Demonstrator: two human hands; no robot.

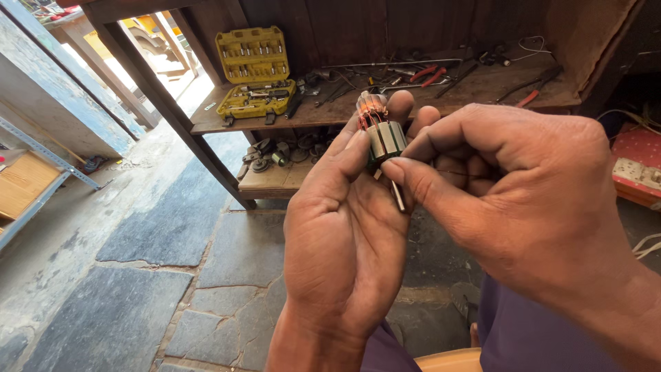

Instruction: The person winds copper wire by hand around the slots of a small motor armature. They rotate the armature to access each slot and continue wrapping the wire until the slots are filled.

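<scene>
Lap: purple cloth covers the person's knees at the bottom edge, with an orange rim of something just below the hands.

Left hand: the left hand is raised palm-in, its fingers curled around a small motor armature and gripping it firmly from behind and from the side.

Armature: it stands roughly upright in that grip, held in the air in front of the person, copper windings at the top, a grey slotted steel core in the middle and a thin shaft pointing down past the thumb.

Right hand: the right hand is closed to a narrow pinch, thumb and forefinger tips pressed against the core's right side; whether they hold a fine wire I cannot tell.

Step in hand: by my reading, close work on the armature's core or windings, one hand steadying, the other picking at it.

Next move calls for: a steady left grip and very fine fingertip control on the right, since the windings look delicate.

Floor: grey stone slabs with cracked joints lie below.

Workbench: further off, a dark wooden bench carries a yellow socket set case, open, and scattered pliers with red handles.

Lower shelf: round metal parts sit under the bench top.

Far right: a red patterned surface with a pale switchboard on it.
</scene>
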